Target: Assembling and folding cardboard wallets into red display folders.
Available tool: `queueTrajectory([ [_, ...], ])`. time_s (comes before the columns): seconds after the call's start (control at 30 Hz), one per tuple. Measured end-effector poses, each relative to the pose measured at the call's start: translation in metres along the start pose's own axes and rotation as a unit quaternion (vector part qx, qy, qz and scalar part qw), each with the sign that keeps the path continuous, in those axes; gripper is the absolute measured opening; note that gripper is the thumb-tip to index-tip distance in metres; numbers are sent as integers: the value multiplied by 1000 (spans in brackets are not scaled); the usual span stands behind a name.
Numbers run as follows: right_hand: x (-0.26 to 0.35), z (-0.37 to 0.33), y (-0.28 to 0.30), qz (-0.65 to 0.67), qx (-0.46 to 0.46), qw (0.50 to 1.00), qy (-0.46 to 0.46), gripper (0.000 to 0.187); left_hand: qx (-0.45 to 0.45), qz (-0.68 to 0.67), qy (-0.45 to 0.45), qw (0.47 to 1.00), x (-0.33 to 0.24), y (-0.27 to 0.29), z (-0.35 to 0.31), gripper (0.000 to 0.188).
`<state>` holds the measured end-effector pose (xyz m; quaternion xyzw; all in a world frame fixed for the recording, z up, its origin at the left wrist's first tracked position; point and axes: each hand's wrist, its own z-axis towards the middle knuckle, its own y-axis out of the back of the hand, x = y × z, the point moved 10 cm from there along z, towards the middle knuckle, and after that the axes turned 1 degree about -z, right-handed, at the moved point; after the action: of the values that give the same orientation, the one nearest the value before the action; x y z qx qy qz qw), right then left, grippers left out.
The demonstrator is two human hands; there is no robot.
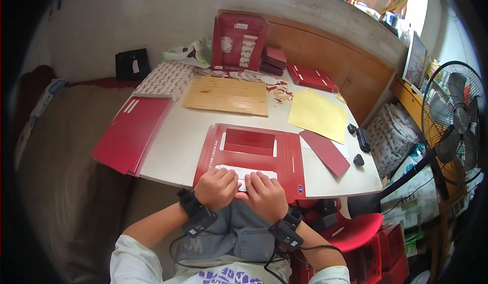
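Note:
A red printed cardboard sheet point(297, 157) with a large window point(249, 142) lies at the table's near edge. Across its near part is a white paper piece point(235, 169), partly hidden by my hands. My left hand point(217, 188) is closed, its curled fingers pressing the left portion of the white piece. Beside it, my right hand point(265, 196) grips the near edge, fingers bent over the top and thumb beneath. The two hands almost meet. Whether the white piece is a folded flap of the sheet or separate, I cannot tell.
Red sheets point(133, 131) stack at left. Further back are a patterned stack point(165, 78), brown board point(226, 96), upright red display box point(236, 45) and red pile point(312, 76). Yellow paper point(317, 114), a dark red strip point(326, 152) and black objects point(363, 139) lie right, near a fan point(452, 121).

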<state>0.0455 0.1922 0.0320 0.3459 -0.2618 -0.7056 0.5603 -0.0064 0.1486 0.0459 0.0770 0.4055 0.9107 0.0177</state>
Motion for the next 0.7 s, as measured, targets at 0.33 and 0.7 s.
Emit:
queueTrajectory([
  [0.33,-4,2,8,87,2,996,-16,60,15,-1,35,999,-4,-3,1,29],
  [0.7,-1,6,9,101,23,995,7,58,14,-9,34,999,-3,-9,-2,32],
])
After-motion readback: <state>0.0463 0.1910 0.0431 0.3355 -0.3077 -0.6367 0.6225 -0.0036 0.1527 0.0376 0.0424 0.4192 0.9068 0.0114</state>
